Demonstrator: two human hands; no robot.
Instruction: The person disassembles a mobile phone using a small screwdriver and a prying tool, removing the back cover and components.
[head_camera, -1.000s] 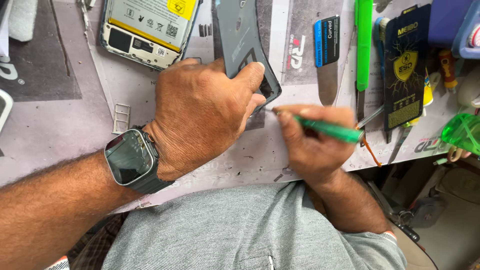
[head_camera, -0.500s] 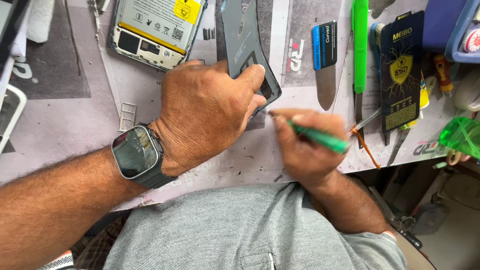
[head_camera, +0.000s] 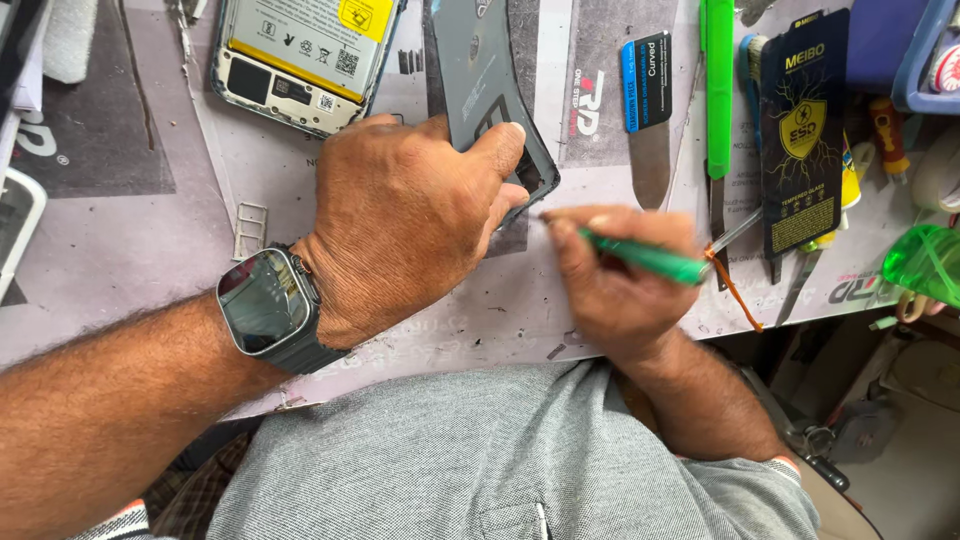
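grey phone back cover lies flat on the work mat, one of it, its long axis running from the near right up and away toward the far edge of the view, slightly tilted; its near corner points toward the person's right.

nearest the camera are the two hands. left hand, with a dark smartwatch on the wrist, is pressed down over the cover's near end, fingers curled around its edge and thumb tip on the dark face, so the grip is closed on the cover. right hand pinches one green-handled tool tightly between thumb and fingers; the tool lies nearly level, its thin tip aimed left at the cover's near corner, just beside the left thumb. whether the tip touches the cover cannot be told.

farther off, one small sim tray lies left of the left hand. beyond it, one opened phone shows its battery. to the right lie one metal spatula with a blue and black label, one green knife, and one dark screen-protector packet.
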